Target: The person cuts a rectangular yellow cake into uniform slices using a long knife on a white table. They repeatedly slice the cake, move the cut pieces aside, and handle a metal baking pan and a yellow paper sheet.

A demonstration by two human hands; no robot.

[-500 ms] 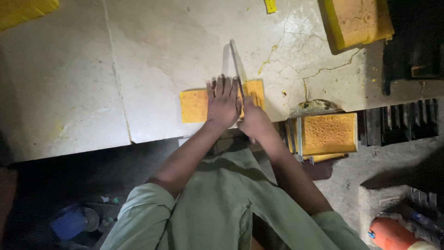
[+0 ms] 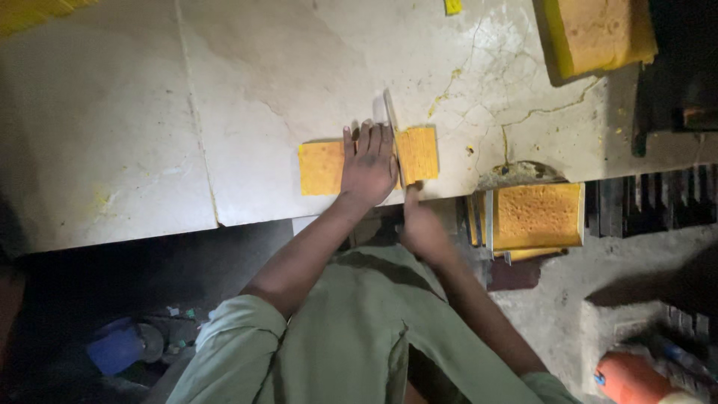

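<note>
Far left, a yellow scrap (image 2: 34, 11) at the top corner of the pale stone desk (image 2: 112, 135), well apart from the work. Lower left, under the desk edge, a blue object (image 2: 114, 346) on the dark floor, too dim to identify. Near the middle of the desk's front edge, a flat yellow sponge slab (image 2: 321, 166), long axis running left to right along that edge. Left hand (image 2: 368, 166) spread flat on top of the slab, fingers extended away from the body, pinning it down rather than gripping. Just right of those fingers, a knife (image 2: 390, 120) standing across the slab, blade pointing away from the body, at right angles to the slab's long axis. Beyond the blade, a shorter ribbed piece (image 2: 419, 153) of the same sponge, touching or nearly touching the main slab; cut all the way through or not, hard to tell from here. Right hand (image 2: 422, 228) below the desk edge, closed, apparently around the knife handle, though the handle itself hidden in shadow. Slab thus directly under the left hand, and forward and slightly left of the right hand, with the left hand the nearer of the two. Further right, a square yellow sponge block (image 2: 538, 215) in a metal frame beside the desk, and a thick yellow block (image 2: 598, 34) at the top right of the desk. Bottom right, an orange object (image 2: 632, 378) on the floor.
</note>
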